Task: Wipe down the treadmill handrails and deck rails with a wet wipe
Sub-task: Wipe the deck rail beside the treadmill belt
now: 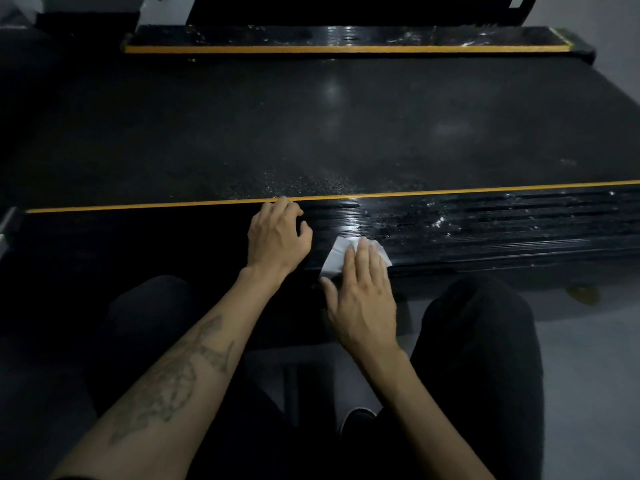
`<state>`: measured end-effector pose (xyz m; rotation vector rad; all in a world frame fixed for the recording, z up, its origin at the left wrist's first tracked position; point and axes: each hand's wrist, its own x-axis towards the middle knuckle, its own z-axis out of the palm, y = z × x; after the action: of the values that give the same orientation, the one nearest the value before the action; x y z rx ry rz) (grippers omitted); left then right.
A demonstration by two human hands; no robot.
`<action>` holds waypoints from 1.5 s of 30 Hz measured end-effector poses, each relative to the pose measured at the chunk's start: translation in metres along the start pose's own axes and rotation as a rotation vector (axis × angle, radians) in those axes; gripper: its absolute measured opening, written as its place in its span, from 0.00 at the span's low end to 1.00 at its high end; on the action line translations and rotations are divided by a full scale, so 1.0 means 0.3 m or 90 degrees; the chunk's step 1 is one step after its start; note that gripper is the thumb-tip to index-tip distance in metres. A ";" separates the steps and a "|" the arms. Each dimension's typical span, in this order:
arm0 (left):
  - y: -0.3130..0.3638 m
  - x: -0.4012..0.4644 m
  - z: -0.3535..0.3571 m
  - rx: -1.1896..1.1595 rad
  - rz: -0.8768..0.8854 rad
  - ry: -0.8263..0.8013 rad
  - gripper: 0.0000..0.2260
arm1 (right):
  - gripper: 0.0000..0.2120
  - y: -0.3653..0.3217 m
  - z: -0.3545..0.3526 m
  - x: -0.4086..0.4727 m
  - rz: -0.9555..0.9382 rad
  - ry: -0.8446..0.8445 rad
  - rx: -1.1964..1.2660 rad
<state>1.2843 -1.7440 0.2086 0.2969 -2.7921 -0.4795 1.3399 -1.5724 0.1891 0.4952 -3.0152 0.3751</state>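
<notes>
A black ribbed deck rail with a yellow stripe along its far edge runs across the view in front of me. A white wet wipe lies flat on it. My right hand presses the wipe down with straight fingers. My left hand rests on the rail just left of the wipe, fingers curled, fingertips at the yellow stripe, holding nothing. To the right of the wipe the rail shines wet with white specks. The far deck rail also glistens.
The dark treadmill belt lies between the two rails. My knees in dark trousers frame the lower view, with grey floor at the right. A dark shoe shows between my legs.
</notes>
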 end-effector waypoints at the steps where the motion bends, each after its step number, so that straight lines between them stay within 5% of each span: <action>1: 0.015 0.004 0.007 -0.003 -0.017 0.012 0.10 | 0.36 -0.009 0.005 -0.005 -0.004 -0.004 0.001; 6: 0.028 -0.009 0.033 -0.011 -0.021 0.056 0.09 | 0.34 0.051 -0.013 0.063 -0.065 -0.048 -0.033; 21: 0.028 -0.003 0.052 -0.009 0.020 0.048 0.17 | 0.36 0.094 -0.047 0.043 0.024 -0.039 -0.041; 27: 0.027 -0.003 0.053 -0.008 0.019 0.047 0.16 | 0.34 0.091 -0.035 0.090 -0.057 -0.064 -0.067; 45: 0.030 -0.005 0.060 -0.006 0.014 0.065 0.15 | 0.40 0.049 -0.025 0.095 0.051 -0.051 -0.031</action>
<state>1.2786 -1.7301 0.1953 0.2812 -2.6898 -0.4584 1.3084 -1.5657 0.1957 0.3951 -3.1198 0.2917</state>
